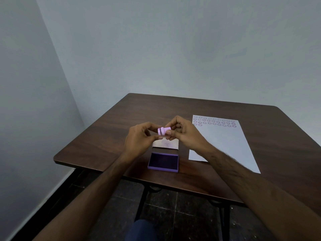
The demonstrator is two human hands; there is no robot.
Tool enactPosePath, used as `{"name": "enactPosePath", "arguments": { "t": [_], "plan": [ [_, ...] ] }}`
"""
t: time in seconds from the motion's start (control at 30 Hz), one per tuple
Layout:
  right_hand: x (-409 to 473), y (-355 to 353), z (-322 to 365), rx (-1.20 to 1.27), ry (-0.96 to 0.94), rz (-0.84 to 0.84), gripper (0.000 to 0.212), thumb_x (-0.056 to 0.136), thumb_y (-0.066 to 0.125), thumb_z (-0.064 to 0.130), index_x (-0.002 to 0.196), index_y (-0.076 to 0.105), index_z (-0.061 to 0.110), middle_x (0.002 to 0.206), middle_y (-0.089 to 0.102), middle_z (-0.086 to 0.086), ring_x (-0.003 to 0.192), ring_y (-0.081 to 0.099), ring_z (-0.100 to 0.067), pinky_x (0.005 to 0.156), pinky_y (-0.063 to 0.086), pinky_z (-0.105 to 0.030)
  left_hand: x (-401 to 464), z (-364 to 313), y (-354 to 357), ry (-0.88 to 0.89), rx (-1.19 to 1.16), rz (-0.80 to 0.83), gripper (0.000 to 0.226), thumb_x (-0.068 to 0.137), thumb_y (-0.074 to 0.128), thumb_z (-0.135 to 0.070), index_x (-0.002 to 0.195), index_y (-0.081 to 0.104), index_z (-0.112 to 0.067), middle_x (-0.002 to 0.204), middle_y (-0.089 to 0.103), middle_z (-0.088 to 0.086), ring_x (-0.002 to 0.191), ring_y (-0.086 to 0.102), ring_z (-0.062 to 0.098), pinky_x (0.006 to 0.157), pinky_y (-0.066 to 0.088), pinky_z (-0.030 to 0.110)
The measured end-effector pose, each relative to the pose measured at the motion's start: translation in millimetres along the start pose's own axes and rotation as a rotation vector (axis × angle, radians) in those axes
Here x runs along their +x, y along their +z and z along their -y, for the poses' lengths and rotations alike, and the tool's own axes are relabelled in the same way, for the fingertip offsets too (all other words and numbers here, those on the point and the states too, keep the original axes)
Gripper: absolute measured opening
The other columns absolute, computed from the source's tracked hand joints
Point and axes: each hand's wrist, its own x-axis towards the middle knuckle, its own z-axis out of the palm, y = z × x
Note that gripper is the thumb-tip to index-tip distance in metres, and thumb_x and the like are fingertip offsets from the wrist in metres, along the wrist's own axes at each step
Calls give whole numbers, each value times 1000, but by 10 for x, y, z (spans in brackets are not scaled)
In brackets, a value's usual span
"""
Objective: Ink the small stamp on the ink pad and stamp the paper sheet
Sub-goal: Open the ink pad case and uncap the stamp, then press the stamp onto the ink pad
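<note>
A small pink stamp point(163, 131) is held sideways above the table between both hands. My left hand point(139, 138) pinches its left end and my right hand point(184, 133) grips its right end. Below them the purple ink pad point(163, 161) lies open, with its pale lid point(165, 143) flat behind it, partly hidden by my hands. The white paper sheet point(224, 141) lies to the right, with several rows of purple round prints point(214, 121) along its far edge.
The dark wooden table point(104, 136) stands in a corner against grey walls. Its front edge runs close to the ink pad. A dark tiled floor point(182, 214) and the table's black legs show below.
</note>
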Motion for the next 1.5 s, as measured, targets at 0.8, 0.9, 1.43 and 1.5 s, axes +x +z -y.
{"name": "enactPosePath", "arguments": {
  "t": [0.8, 0.9, 1.43, 1.5],
  "plan": [
    [-165, -280, -44, 546, 206, 119, 30, 82, 72, 10, 111, 66, 5, 99, 74, -15, 85, 73, -20, 77, 60, -27, -160, 510, -248, -368, 406, 224, 39, 84, 65, -59, 121, 60, -48, 137, 45, -8, 131, 39, 21, 96, 22, 43],
    [-237, -323, -31, 406, 219, 146, 25, 86, 72, 15, 109, 68, 8, 98, 74, -14, 82, 72, -18, 75, 59, -25, -318, 402, -305, -202, 107, 158, 36, 89, 61, -52, 124, 58, -45, 128, 46, -17, 118, 50, 8, 102, 32, 46],
    [-288, 90, 493, -1002, -155, 558, 20, 89, 69, 21, 109, 71, 15, 99, 57, 0, 91, 53, -14, 72, 35, -22, -443, 254, -178, 88, 308, 483, 68, 68, 59, -83, 124, 58, -45, 111, 45, -21, 108, 37, 1, 86, 23, 33],
    [-283, 125, 529, -1040, -134, 593, 23, 90, 68, 20, 112, 70, 14, 106, 61, -3, 96, 54, -17, 76, 40, -25, -442, 264, -171, 94, 311, 484, 68, 68, 59, -83, 123, 59, -44, 111, 46, -20, 108, 37, 2, 85, 23, 33]
  ]
}}
